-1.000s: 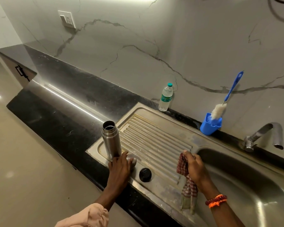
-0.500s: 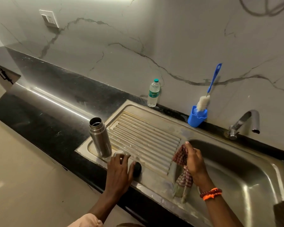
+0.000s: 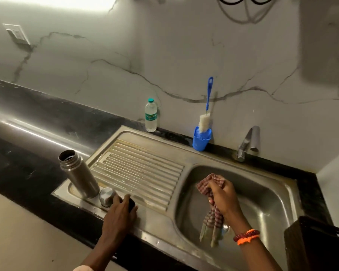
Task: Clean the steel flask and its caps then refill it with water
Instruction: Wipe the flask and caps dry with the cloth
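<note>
— Where's the steel flask [image 3: 79, 174] from where you stand?

— Upright and uncapped at the near-left corner of the draining board [image 3: 145, 169], mouth open to the room; the steel cap [image 3: 106, 196] sits dome-up just beside its base, close enough that I can't tell whether they touch.

— And the other cap?

— The black cap [image 3: 132, 203] lies on the board's near edge, just right of the steel one; the left hand [image 3: 120, 213] is down over it, fingers curled about it, so most of it is hidden; one finger lies against the steel cap as well.

— The right hand?

— The right hand [image 3: 224, 196] is over the sink basin [image 3: 266, 194], fingers closed round a bunched checked cloth [image 3: 211, 222]; the loose end of it hangs down into the bowl; an orange and red band [image 3: 246, 236] sits at that wrist.

— Anything at the back?

— A plastic water bottle [image 3: 151, 115] with a green cap stands against the marble wall; to its right a blue cup [image 3: 201, 140] holds a bottle brush [image 3: 205, 112], blue handle leaning on the wall; the tap [image 3: 248, 142] is further right, spout over the basin; a dark crate [image 3: 319, 245] shows at the near-right corner.
</note>
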